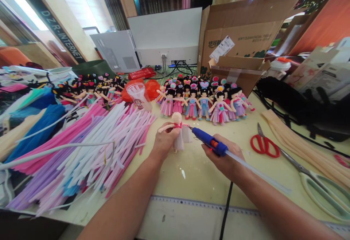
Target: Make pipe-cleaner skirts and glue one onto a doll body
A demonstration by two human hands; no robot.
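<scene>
Upright in the middle of the head view is a small fuzzy doll (178, 138) with a cream head, a pink band at the chest and a whitish skirt. My left hand (164, 140) is closed around its side, fingers partly hidden behind it. My right hand (224, 152) grips a blue glue gun (205, 138), a long clear glue stick trailing from its back end. The gun's nozzle points left, at or very near the doll's pink chest and arm; actual contact cannot be made out. Behind stand several finished dolls (203, 103) with black hair and colourful skirts.
Bundles of pink, white and purple pipe cleaners (90, 149) cover the left side. Red-handled scissors (264, 146), larger pale-handled scissors (314, 178) and beige strips (298, 141) lie right. A plastic cup (139, 96), cardboard box (237, 32) and monitor (166, 32) stand behind. A black cord (226, 211) runs frontward.
</scene>
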